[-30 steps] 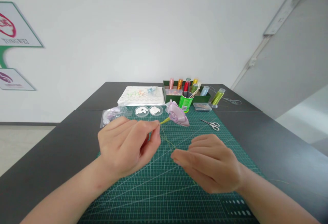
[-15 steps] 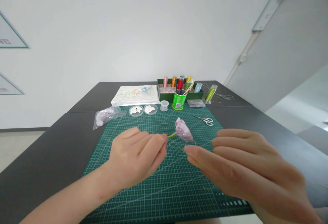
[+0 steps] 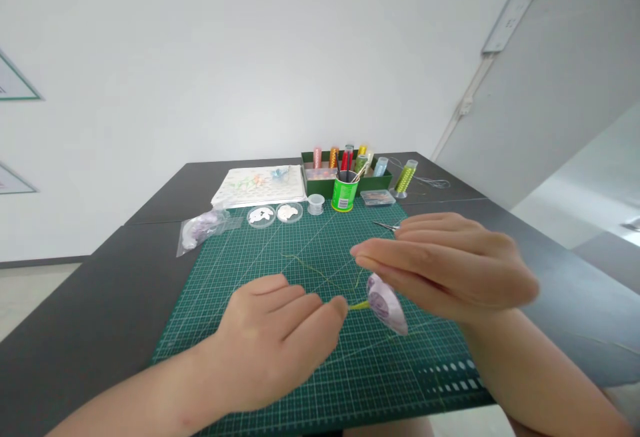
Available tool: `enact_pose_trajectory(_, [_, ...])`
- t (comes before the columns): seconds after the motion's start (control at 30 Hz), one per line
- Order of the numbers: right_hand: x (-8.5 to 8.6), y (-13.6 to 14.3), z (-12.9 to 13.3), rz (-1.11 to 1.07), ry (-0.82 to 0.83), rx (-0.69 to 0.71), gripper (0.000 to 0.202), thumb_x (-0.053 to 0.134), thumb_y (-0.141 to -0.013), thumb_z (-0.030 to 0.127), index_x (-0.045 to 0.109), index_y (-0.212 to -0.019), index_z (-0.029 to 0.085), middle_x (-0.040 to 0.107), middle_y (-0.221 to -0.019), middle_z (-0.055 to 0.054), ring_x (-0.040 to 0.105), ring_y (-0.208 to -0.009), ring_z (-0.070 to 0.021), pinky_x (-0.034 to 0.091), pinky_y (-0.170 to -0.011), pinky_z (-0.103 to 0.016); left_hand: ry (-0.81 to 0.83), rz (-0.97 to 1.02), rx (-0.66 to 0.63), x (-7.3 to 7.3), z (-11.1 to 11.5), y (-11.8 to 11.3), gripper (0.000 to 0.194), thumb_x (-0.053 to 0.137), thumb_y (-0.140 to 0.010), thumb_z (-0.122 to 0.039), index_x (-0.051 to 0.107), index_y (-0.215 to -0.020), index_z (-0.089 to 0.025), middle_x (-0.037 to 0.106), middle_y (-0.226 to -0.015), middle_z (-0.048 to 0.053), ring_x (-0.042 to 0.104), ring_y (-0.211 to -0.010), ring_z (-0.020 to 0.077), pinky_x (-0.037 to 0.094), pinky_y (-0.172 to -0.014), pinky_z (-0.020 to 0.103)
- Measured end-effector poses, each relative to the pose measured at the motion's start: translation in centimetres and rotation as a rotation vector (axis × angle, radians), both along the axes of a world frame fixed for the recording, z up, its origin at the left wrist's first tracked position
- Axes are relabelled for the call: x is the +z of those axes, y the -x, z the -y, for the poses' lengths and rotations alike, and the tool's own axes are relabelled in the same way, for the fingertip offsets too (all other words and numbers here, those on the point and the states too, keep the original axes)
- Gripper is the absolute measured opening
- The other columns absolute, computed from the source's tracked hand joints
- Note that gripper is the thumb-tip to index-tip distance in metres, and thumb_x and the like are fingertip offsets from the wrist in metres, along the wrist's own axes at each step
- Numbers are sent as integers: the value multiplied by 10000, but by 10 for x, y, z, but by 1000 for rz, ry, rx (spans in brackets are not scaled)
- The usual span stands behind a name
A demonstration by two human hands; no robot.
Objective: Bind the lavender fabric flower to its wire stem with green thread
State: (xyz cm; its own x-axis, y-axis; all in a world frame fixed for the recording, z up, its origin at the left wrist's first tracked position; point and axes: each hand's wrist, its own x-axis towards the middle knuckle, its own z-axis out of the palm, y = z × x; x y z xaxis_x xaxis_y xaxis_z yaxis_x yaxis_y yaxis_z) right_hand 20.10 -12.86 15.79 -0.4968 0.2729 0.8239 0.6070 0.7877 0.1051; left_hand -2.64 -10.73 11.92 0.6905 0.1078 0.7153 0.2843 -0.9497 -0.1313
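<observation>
From where I watched, this looked like a small craft workshop or studio. The black tabletop point(image 3: 115, 290) met a plain white wall point(image 3: 225, 57) at its far edge. A green gridded cutting mat point(image 3: 240, 250) covered its middle, and toward the far edge I saw a dark green box point(image 3: 325, 187) of coloured thread spools, with a green can point(image 3: 344, 192) of tools in front. A long socket strip point(image 3: 507, 17) hung on the right.

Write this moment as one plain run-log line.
left hand: pinching green stem | purple flower: above mat | right hand: raised beside flower
</observation>
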Motion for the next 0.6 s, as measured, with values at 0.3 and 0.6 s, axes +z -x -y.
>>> enact_pose_trajectory(0.3, [-23,3,-31,-130,139,80,67,681,-968,185,721,-914,183,692,-597,15,576,-480,-79,442,-478,-210,141,48,-27,9,4,5,107,565,-982,-99,611,-922,-175,688,-632,-61,606,-501,82,462,-512,245])
enact_pose_trajectory(0.6, [-54,11,-43,-48,332,152,223,555,-1017,197,674,-830,167,579,-563,36,446,-460,-61,350,-472,-196,102,195,41,15,-3,16,106,601,-925,-76,605,-918,-181,694,-610,-52,587,-444,81,444,-463,231])
